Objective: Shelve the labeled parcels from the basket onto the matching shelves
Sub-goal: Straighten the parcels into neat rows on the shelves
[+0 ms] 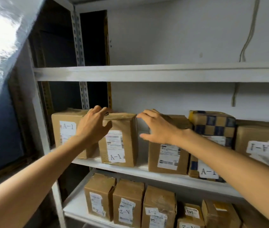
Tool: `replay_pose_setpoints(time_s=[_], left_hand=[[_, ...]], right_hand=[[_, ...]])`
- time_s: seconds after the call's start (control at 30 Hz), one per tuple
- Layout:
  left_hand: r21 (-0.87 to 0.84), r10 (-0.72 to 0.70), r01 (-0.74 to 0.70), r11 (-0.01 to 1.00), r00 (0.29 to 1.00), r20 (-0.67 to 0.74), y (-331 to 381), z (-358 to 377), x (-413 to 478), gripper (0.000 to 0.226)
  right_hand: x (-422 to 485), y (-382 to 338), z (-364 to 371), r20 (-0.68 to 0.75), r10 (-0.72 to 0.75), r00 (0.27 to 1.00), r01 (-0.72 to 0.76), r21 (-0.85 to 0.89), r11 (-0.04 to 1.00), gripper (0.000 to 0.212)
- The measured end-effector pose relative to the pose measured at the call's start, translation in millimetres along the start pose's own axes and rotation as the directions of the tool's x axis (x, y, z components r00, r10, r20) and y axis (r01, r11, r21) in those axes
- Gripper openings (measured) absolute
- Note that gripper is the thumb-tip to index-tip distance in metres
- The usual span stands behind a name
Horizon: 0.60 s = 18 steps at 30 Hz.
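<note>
Left hand [94, 125] is spread over the top left corner of the A-1 parcel [122, 145], fingers laid across the far top edge and thumb down the front face; it reads as a loose touch, not a firm grip. Right hand [159, 129] is wide, fingers straight and splayed, palm over the top of the next parcel [168, 158] to the right, fingertips hanging over the gap between the two. Both parcels stand on the middle shelf [171, 179], with another A-1 box [64, 129] at far left, a checkered parcel [212, 127] right of the hands and a box with an upside-down A-1 tag [259, 137] beyond. Basket not in view. Risks, as I judge them: the A-1 parcel is tall, narrow and sits near the shelf's near edge, so a pull at the top could tip it forward off the shelf; a sideways shove could knock it into its left neighbour. The right-hand parcel shows only a shipping label, no shelf tag visible, so its match can't be checked. Look: brown cardboard, taped and slightly creased on top, white shipping label with barcode, handwritten "A-1" sticker low on the front. A-2 parcels [128, 204] stand on the shelf below.
</note>
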<state>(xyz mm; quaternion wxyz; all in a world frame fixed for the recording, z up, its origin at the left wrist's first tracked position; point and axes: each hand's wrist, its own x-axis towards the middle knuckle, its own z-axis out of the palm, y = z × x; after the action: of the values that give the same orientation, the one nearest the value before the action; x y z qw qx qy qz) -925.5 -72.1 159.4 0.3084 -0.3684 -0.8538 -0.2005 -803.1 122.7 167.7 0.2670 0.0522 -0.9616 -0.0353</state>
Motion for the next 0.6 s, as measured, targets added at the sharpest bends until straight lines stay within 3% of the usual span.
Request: replay_pose_setpoints(time_s=[0.1,0.23,0.37,0.47,0.6], left_hand=[[0.051,-0.077,0.079,0.996,0.997,-0.028,-53.5,-5.8,-2.5,0.038],[0.142,-0.134,0.137,0.98,0.991,-0.03,-107.3,-6.1,6.1,0.055],[0.296,-0.296,0.239,0.925,0.941,0.163,-148.9,-1.1,25.2,0.081],[0.125,-0.366,0.344,0.93,0.889,0.274,-164.8,13.8,29.8,0.087],[-0.089,-0.368,0.391,0.916,0.908,0.201,-155.5,27.5,25.5,0.087]], right_hand=[[32.4,-31.1,21.6,0.027,-0.009,1.0,0.009,-0.022,1.0,0.063],[68.6,-58.9,43.0,0.016,0.007,1.0,-0.006,-0.044,0.999,0.065],[91.1,-72.4,59.5,0.09,0.067,0.994,-0.063,-0.038,0.997,0.078],[96.2,-71.4,65.3,0.13,0.09,0.987,-0.08,-0.085,0.993,0.082],[99.2,-64.0,62.6,0.112,0.098,0.989,-0.087,-0.1,0.991,0.08]])
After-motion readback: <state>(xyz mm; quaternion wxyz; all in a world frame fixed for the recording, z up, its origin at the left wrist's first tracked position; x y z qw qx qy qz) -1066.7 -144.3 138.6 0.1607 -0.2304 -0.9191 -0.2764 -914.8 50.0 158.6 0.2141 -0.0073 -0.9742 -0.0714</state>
